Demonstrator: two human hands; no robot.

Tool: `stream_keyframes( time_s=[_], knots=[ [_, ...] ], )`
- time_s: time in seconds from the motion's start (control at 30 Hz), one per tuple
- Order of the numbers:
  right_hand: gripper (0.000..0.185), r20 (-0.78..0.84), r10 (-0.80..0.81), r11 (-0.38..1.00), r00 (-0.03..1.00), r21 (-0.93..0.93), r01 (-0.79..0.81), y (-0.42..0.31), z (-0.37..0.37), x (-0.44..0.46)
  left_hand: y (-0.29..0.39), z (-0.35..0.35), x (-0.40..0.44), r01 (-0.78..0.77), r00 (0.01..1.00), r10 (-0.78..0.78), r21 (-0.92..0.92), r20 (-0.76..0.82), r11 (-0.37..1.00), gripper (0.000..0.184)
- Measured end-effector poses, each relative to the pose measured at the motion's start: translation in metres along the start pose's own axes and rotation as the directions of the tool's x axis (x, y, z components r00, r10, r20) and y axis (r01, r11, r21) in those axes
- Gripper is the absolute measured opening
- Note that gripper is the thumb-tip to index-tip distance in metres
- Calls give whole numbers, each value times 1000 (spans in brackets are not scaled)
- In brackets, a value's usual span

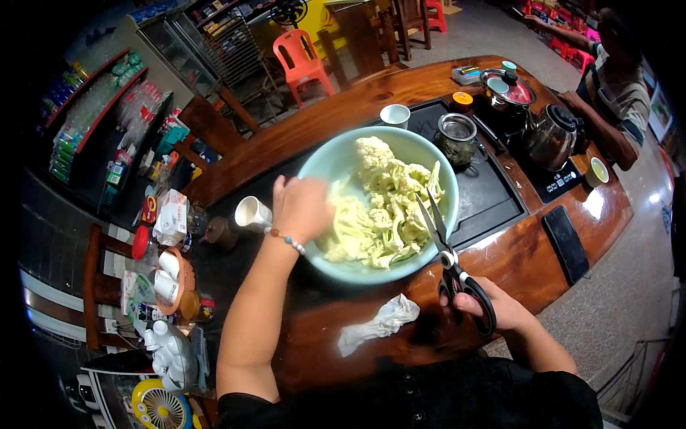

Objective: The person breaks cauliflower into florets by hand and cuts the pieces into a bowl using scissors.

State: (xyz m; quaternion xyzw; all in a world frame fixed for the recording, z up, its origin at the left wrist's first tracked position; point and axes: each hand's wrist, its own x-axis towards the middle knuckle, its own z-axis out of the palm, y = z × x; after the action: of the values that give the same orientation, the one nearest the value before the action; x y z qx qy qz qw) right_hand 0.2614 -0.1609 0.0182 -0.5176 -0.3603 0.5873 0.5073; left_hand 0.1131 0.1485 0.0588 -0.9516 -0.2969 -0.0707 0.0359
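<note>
A large pale-green bowl (313, 259) holds a heap of cut cauliflower (389, 207), with florets and pale stems piled toward its right side. My left hand (303, 207), a bead bracelet at its wrist, is over the bowl's left edge beside the blurred stems. Motion smears its fingers, so whether they grip a piece is unclear. Wrapped around the black handles of kitchen scissors (449, 259) is my right hand (493, 304), at the bowl's lower right. The scissor blades are parted and point up over the bowl's right rim. A crumpled white tissue (379, 325) lies in front of the bowl.
Left of the bowl stands a paper cup (253, 213). Behind and right are a white cup (394, 116), a glass jar (457, 136), a kettle (552, 136) and a phone (566, 244). Another person (614, 93) is at the table's right end.
</note>
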Motion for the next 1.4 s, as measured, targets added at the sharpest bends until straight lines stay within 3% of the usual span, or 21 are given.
stream_keyframes(
  time_s=[0.03,0.13,0.23,0.27,0.37,0.43,0.57,0.73,0.83,0.87,0.97,1.17,1.27,1.4],
  knots=[
    [50,3,1,1000,1000,10,-1,1,0,1,-2,-2,3,51,999,-50,58,-18,997,9],
    [49,23,-10,999,1000,32,9,7,0,2,-7,-4,11,150,980,-158,74,125,986,24],
    [47,16,-19,999,1000,38,18,7,-1,1,-13,14,6,48,993,-54,-56,-104,997,36],
    [47,9,-16,999,1000,37,16,7,-2,0,-15,18,10,35,999,-34,-106,13,994,50],
    [47,15,1,999,1000,45,-1,7,-3,1,6,17,2,-328,941,337,-294,-23,898,53],
    [47,41,11,998,999,63,-14,7,-3,2,24,18,-13,-364,930,367,-167,-10,916,54],
    [47,41,18,997,999,73,-21,8,0,0,31,-2,-8,-258,925,282,-123,253,958,53],
    [47,33,44,995,998,84,-46,5,-5,-3,13,-10,5,28,989,-39,80,144,996,34],
    [47,37,24,996,999,85,-27,9,-6,0,12,7,-6,-174,970,206,221,-129,960,37],
    [47,35,19,996,999,82,-22,10,-6,1,17,11,-6,-295,942,317,182,-109,938,39],
    [46,35,12,997,999,70,-14,11,-3,4,49,16,-10,-413,903,418,-73,100,908,37],
    [45,22,26,998,999,64,-27,5,0,3,56,36,5,-341,927,348,-69,142,937,32],
    [45,-3,10,997,1000,78,-10,10,-3,0,41,25,3,-247,952,290,-312,98,917,28],
    [43,-3,41,991,999,128,-40,15,-9,1,20,-3,4,-173,958,273,-584,87,793,23]
  ],
)
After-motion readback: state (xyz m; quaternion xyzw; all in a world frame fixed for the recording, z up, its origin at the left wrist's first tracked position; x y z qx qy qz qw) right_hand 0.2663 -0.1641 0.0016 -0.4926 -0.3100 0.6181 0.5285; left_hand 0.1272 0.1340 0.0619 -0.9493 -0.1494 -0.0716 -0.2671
